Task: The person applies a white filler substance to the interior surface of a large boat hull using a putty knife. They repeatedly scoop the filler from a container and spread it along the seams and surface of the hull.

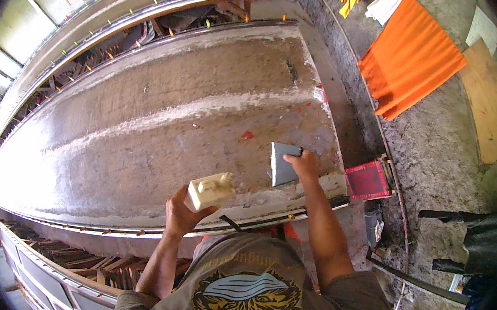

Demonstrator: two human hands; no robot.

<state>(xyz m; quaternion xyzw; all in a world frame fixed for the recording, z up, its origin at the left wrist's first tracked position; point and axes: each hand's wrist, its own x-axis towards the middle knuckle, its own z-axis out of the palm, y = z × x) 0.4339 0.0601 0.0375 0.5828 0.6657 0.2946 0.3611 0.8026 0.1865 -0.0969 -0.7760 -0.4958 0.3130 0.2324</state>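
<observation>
My left hand (178, 213) grips a cream plastic jug (209, 192) by its lower side, above the near edge of a long, stained brown table (203, 132). The jug is tilted, with its handle and neck toward the right. To the right, my right hand (302, 164) is closed on the upper right edge of a flat grey rectangular piece (284, 167) with a pale left edge. A dark strip shows at its top under my fingers. The piece is over the table; whether it touches the surface I cannot tell. Red spots (247, 135) mark the tabletop nearby.
A red-framed screen (368, 180) stands off the table's right end. Along the near edge runs a rail (242, 221) with small markers. A similar table (155, 8) lies beyond. Orange cloth (414, 54) hangs at the upper right. Scrap wood (106, 264) fills the space at lower left.
</observation>
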